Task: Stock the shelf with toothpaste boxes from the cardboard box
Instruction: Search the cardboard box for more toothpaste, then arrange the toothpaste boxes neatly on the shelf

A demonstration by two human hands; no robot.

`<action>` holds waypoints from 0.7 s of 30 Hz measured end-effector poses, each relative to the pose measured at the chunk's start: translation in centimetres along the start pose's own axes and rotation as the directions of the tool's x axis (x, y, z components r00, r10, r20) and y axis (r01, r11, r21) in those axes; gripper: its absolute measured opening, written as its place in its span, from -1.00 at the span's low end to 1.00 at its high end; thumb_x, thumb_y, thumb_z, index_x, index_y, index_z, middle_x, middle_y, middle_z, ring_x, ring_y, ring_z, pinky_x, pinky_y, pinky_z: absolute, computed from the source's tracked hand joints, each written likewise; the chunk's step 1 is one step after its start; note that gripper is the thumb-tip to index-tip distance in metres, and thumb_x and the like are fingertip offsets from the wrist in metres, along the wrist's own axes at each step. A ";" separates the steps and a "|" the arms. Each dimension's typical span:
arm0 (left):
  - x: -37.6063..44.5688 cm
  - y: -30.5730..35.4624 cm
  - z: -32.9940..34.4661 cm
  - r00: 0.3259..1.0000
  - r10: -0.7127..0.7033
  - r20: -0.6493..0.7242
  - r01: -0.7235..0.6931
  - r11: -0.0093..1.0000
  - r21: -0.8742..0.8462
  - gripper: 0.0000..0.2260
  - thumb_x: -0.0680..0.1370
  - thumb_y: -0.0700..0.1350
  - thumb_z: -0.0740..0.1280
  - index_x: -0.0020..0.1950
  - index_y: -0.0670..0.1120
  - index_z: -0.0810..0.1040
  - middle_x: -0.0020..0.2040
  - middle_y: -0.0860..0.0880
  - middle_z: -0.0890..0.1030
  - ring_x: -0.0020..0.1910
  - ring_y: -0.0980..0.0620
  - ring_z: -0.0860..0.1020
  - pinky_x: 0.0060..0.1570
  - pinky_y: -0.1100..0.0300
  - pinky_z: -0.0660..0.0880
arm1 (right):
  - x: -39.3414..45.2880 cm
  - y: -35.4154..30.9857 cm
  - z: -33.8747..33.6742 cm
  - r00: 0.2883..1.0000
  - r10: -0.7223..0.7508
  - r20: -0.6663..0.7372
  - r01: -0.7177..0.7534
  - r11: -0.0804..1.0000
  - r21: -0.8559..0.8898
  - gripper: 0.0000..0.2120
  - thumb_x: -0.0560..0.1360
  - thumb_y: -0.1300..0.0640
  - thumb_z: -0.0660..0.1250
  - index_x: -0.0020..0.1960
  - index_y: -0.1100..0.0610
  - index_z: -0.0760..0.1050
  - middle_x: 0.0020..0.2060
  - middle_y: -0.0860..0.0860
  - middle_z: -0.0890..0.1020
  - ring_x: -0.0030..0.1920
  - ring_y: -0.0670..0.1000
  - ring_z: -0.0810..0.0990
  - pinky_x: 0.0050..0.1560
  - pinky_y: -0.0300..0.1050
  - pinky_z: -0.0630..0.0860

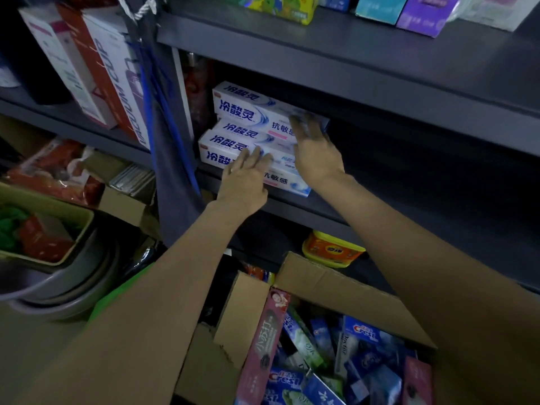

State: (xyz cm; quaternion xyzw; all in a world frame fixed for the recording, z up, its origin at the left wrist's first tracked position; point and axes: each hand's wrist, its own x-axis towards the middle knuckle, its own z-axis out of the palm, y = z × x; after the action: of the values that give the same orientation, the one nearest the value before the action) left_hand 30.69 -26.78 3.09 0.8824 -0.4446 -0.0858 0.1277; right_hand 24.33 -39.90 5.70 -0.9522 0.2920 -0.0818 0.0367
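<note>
Left hand [245, 182] flat on lower toothpaste box [222, 150] | right hand [314, 144] on upper box [248, 108]

You are facing a dark grey shelf [350, 62] that carries white toothpaste boxes [248, 112] printed with blue characters, blue swirls and a small pink stripe. Below you, the plain brown cardboard box [336, 290] holds a jumble of blue and white boxes, some with red and white lettering, a few green-tinted ones, and a long pink box [263, 346] with a dark panel. Under the shelf sits a yellow tub [333, 249] with an orange label. On the top shelf you see yellow-green, teal and purple packs [426, 13].
</note>
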 end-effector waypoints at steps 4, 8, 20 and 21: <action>-0.6 0.2 0.3 1.000 -0.015 -0.024 0.016 1.000 0.024 -0.39 0.54 -0.19 0.22 0.52 -0.01 0.01 0.55 0.00 -0.05 0.52 -0.03 -0.10 0.44 -0.01 -0.01 | 1.2 0.7 -0.7 0.994 0.040 0.102 -0.042 0.999 0.016 -0.33 0.55 0.37 0.10 0.54 0.02 -0.07 0.53 0.09 -0.09 0.44 0.19 0.21 0.32 -0.02 0.35; -3.7 1.3 2.1 0.913 0.020 -0.407 -0.082 0.988 -0.134 -0.55 0.46 -0.24 0.16 0.36 -0.17 0.37 0.37 -0.18 0.35 0.34 -0.14 0.26 0.27 -0.09 0.32 | -1.8 0.6 -0.7 0.995 -0.035 -0.096 0.047 0.992 0.121 -0.35 0.52 0.40 0.10 0.54 0.07 0.01 0.52 0.12 -0.01 0.37 0.20 0.33 0.07 -0.05 0.53; -20.8 6.5 20.6 0.936 0.189 0.298 -0.143 0.975 -0.167 -0.61 0.54 -0.17 0.22 0.37 -0.07 0.31 0.33 -0.06 0.31 0.28 -0.04 0.33 0.23 0.15 0.32 | -32.6 11.2 14.9 0.722 -0.115 0.683 -0.032 0.980 0.199 -0.70 0.59 0.11 0.12 0.28 0.18 0.39 0.18 0.10 0.48 0.24 0.12 0.42 0.06 -0.11 0.41; -21.3 6.5 21.2 0.917 0.168 0.362 -0.121 0.981 -0.148 -0.60 0.57 -0.16 0.17 0.41 -0.05 0.24 0.36 -0.05 0.26 0.31 -0.02 0.28 0.26 0.17 0.28 | -33.6 11.4 16.1 0.642 -0.057 0.764 -0.100 0.982 0.158 -0.63 0.59 0.05 0.17 0.35 0.17 0.32 0.25 0.10 0.43 0.31 0.10 0.35 0.13 -0.12 0.37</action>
State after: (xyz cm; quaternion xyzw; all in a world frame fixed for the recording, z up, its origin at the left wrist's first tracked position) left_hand 7.51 -16.45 -14.38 0.8052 -0.5186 -0.2692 0.1011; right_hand -6.50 -30.06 -15.99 -0.8860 0.2514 0.3019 0.2461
